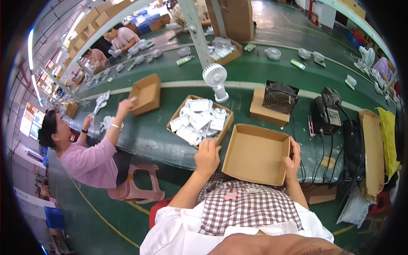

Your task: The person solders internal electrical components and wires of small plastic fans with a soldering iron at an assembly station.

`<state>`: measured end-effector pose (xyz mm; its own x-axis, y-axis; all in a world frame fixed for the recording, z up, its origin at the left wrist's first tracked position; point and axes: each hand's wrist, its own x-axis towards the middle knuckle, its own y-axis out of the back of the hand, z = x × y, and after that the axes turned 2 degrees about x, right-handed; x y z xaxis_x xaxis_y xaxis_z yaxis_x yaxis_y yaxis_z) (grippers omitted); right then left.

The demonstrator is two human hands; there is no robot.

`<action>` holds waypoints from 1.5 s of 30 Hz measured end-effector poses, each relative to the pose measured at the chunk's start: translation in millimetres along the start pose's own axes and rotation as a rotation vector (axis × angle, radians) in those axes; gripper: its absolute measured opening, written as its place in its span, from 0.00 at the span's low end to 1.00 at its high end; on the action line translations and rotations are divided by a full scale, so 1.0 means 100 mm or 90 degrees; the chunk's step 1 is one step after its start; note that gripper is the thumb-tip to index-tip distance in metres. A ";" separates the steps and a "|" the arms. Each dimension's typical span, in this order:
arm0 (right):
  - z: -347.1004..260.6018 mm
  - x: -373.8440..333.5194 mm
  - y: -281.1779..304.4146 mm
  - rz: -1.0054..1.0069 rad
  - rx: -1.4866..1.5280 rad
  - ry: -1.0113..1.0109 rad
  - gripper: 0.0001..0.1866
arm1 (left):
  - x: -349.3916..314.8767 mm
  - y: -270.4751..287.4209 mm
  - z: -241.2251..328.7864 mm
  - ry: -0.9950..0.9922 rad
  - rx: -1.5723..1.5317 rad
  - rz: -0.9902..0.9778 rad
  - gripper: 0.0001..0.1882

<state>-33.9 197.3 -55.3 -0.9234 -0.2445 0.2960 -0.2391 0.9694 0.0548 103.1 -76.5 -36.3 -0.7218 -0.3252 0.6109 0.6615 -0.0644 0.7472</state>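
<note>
My left hand (207, 156) is closed over the near rim of a shallow cardboard box (228, 127) filled with white plastic parts (199, 121); its fingertips are partly hidden. With my right hand (291, 160) I grip the right wall of a second shallow cardboard box (256, 153), thumb on the near side. That box is tilted toward me at the bench edge, and its bare bottom shows. Behind the filled box stands a white handheld fan (215, 78), upright on the bench.
To the right are a black fan (280, 97) on a cardboard box, a black power unit (327, 114) with cables, and pink tweezers (310, 126). A co-worker (87, 159) sits at left beside another cardboard box (145, 94). Beyond runs a green conveyor (250, 59) with fan parts.
</note>
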 end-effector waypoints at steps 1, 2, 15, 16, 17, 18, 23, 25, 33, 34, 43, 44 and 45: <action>-0.06 0.03 -0.02 0.003 0.010 0.009 0.32 | 0.03 -0.01 0.00 -0.012 -0.014 0.006 0.15; -0.08 0.06 -0.06 0.004 0.028 0.019 0.32 | 0.07 0.02 -0.02 -0.017 -0.017 -0.004 0.18; 0.03 0.02 -0.01 0.004 0.024 -0.043 0.33 | 0.82 0.59 -0.54 -0.075 -0.035 -0.050 0.14; 0.03 0.01 -0.01 -0.001 0.042 -0.032 0.33 | 0.88 0.55 -0.62 -0.051 -0.048 -0.090 0.15; 0.03 0.01 -0.01 -0.006 0.049 -0.029 0.33 | 0.93 0.51 -0.67 -0.027 -0.063 -0.129 0.16; 0.04 0.01 -0.01 -0.009 0.048 -0.028 0.33 | 0.96 0.45 -0.72 -0.047 -0.017 -0.141 0.20; 0.06 0.01 -0.01 -0.009 0.051 -0.027 0.34 | 1.11 0.21 -0.81 -0.040 0.044 -0.227 0.23; 0.05 0.02 -0.02 -0.011 0.047 -0.024 0.34 | 1.14 0.14 -0.83 -0.046 0.040 -0.231 0.19; 0.01 0.04 -0.07 -0.020 0.075 -0.033 0.34 | 1.34 0.24 -0.88 0.032 0.002 -0.218 0.10; 0.01 0.04 -0.07 -0.018 0.077 -0.037 0.34 | 1.40 0.37 -0.89 0.039 -0.030 -0.233 0.10; 0.01 0.02 -0.04 -0.018 0.078 -0.038 0.33 | 1.08 0.92 -1.07 -0.244 -0.101 -0.461 0.12; 0.02 0.02 -0.03 -0.015 0.074 -0.037 0.33 | 1.02 0.92 -1.05 -0.248 -0.056 -0.444 0.12; 0.03 0.02 -0.03 -0.014 0.072 -0.040 0.33 | 0.97 0.91 -1.04 -0.252 -0.012 -0.427 0.12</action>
<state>-35.5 193.8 -57.5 -0.9338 -0.2692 0.2356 -0.2879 0.9564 -0.0485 114.5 -211.9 64.1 -0.9856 0.1493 0.0799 0.0579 -0.1461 0.9876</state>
